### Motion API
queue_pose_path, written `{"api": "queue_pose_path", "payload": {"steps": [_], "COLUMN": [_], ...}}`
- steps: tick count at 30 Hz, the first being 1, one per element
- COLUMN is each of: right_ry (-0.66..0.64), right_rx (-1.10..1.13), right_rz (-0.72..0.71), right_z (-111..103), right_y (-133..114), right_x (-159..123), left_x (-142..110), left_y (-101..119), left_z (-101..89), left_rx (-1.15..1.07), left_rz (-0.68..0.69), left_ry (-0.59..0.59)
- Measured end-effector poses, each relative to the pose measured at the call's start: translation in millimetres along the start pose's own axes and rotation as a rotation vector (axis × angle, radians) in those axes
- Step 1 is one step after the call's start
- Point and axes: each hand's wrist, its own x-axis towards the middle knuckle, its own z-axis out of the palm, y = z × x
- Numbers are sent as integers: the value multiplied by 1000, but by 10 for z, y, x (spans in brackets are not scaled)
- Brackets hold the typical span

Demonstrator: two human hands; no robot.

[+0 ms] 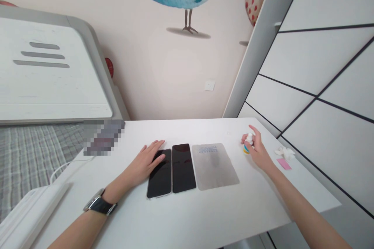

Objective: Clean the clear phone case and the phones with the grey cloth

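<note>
My left hand (149, 162) lies flat with its fingers spread over the upper left edge of a smartphone (160, 181) in a clear case. Close beside it, a second dark-screened smartphone (183, 171) lies face up. A thin grey cloth (215, 169) with faint blue print is spread to the right of the phones. At the table's right side, my right hand (258, 151) grips a small spray bottle (248, 140) with a white top and a blue and yellow lower part. One finger of that hand sticks up above the bottle; its base appears at or near the tabletop.
Crumpled white tissue (284, 152) and a pink slip (284, 164) lie right of my right hand on the white table (222, 214). A white box-like object (35, 210) and a cable sit at the left edge. White panelled doors (344, 124) flank the right side.
</note>
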Motion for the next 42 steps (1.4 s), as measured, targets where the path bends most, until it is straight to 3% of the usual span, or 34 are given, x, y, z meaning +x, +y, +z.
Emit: {"api": "queue_pose_path", "payload": {"steps": [5, 11, 15, 19, 21, 26, 29, 33, 37, 39, 42], "right_ry": [273, 356, 427, 602, 509, -109, -277, -387, -455, -409, -184], "right_rx": [-6, 68, 62, -48, -76, -48, -26, 23, 124, 176, 232], "right_rz": [105, 130, 106, 44, -23, -183, -173, -117, -43, 16, 88], "right_z": [-30, 114, 42, -83, -41, 413, 650, 698, 531, 427, 344], "right_y": [395, 545, 489, 180, -32, -401, -429, -418, -485, -554, -723], "right_x": [206, 202, 153, 5, -63, -22, 95, 232, 394, 484, 567], "left_x": [0, 11, -8, -47, -67, -120, -158, -204, -217, -211, -202], "left_y": [-39, -47, 11, 156, 256, 494, 573, 621, 666, 706, 804], "left_z": [25, 44, 7, -36, -35, 13, 26, 11, 1, 13, 53], "left_rx": [16, 39, 51, 63, 71, 86, 90, 101, 114, 113, 122], "left_rz": [18, 16, 23, 32, 66, 186, 219, 238, 250, 268, 296], "left_ry": [3, -23, -35, 1, 18, -6, -49, -104, -132, -132, -111]}}
